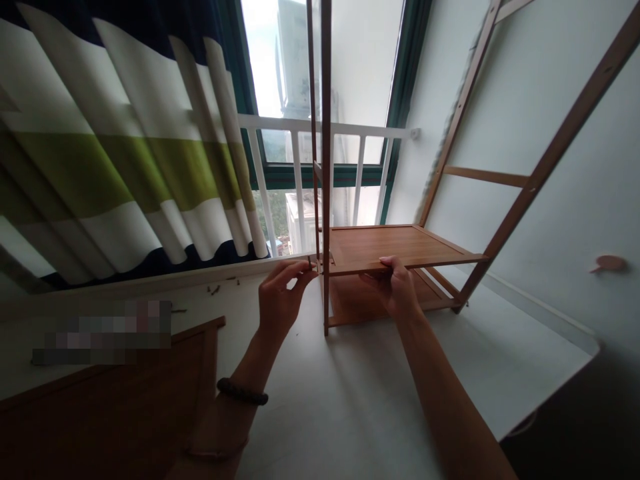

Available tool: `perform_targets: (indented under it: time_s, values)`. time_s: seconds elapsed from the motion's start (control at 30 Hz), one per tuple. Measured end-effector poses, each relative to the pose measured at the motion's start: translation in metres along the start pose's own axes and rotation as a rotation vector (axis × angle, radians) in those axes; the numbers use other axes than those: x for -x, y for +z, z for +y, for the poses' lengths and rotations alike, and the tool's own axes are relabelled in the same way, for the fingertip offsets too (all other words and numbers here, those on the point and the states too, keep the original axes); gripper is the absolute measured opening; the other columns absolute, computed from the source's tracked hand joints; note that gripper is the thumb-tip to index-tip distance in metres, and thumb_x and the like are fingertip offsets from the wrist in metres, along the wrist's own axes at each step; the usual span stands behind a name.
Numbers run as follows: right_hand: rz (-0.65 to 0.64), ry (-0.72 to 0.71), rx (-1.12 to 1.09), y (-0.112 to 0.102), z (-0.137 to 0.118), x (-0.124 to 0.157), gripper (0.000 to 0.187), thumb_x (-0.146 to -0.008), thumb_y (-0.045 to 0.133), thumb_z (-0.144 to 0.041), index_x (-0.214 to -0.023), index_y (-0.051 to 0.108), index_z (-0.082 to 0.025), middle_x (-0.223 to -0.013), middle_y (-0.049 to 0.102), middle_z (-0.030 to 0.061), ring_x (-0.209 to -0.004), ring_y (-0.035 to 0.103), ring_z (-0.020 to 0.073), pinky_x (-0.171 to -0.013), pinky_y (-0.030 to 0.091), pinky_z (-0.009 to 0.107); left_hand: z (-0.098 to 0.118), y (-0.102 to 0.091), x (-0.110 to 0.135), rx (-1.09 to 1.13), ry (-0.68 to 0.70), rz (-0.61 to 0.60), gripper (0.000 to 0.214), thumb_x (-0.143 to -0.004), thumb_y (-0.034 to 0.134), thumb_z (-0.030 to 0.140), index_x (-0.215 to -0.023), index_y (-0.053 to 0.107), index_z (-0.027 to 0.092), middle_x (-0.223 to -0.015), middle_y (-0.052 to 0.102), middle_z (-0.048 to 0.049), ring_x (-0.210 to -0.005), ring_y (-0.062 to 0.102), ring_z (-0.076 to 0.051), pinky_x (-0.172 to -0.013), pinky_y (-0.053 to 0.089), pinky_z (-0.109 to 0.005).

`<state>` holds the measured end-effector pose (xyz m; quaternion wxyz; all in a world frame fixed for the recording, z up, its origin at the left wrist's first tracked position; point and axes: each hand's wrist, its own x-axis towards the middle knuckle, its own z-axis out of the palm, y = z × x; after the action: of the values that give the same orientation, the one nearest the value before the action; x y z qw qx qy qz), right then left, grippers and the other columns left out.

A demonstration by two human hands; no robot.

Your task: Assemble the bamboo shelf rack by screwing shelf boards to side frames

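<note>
My left hand [280,293] is closed in a pinch at the left side post [326,167] of a brown wooden shelf rack. Between its fingertips is a small dark piece that looks like a screw [309,261], against the post at the height of the upper board. My right hand [399,288] grips the front edge of that upper shelf board [370,247], thumb on top and fingers underneath. The board runs across to the right side frame [500,223]. Below it, a lower shelf board [357,300] is partly hidden by my right hand.
Several loose screws [215,290] lie on the white tabletop [320,407] near the window. Another brown wooden panel [125,407] rests at the lower left, beside a blurred-out item [105,333]. A striped curtain [130,153] hangs at left, and a white railing [360,130] crosses the window.
</note>
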<state>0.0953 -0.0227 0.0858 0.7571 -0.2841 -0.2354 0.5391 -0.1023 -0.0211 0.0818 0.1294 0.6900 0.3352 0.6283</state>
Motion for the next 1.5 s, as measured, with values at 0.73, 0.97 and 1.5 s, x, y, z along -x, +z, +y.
perform_targets:
  time_s: [0.73, 0.97, 1.5]
  values:
    - [0.009, -0.009, -0.020, -0.001, 0.001, 0.000, 0.007, -0.064, 0.060, -0.013, -0.061, 0.053, -0.014, -0.052, 0.061, -0.0021, -0.052, 0.064, 0.0147, -0.058, 0.061, 0.033, -0.009, -0.022, -0.008, 0.413, -0.516, -0.349, 0.022, -0.071, 0.070, 0.029, -0.090, 0.072, 0.018, -0.084, 0.073, -0.0067, -0.075, 0.067, -0.018, -0.075, 0.054, -0.034]
    - [-0.019, -0.008, -0.017, -0.003, 0.002, -0.001, 0.006, -0.064, 0.059, -0.013, -0.063, 0.054, -0.014, -0.055, 0.063, -0.0016, -0.054, 0.065, 0.0158, -0.054, 0.061, 0.032, -0.001, -0.019, -0.013, -0.045, -0.117, -0.320, 0.019, -0.072, 0.068, 0.031, -0.086, 0.073, 0.020, -0.082, 0.072, -0.0057, -0.073, 0.064, -0.018, -0.070, 0.052, -0.031]
    - [-0.029, -0.007, -0.025, -0.004, 0.003, -0.002, 0.007, -0.063, 0.061, -0.014, -0.062, 0.054, -0.014, -0.055, 0.064, -0.0015, -0.054, 0.065, 0.0165, -0.056, 0.061, 0.035, 0.012, -0.003, -0.013, 0.513, -0.755, -0.166, 0.028, -0.064, 0.076, 0.029, -0.087, 0.070, 0.013, -0.079, 0.071, -0.0053, -0.072, 0.063, -0.013, -0.068, 0.049, -0.025]
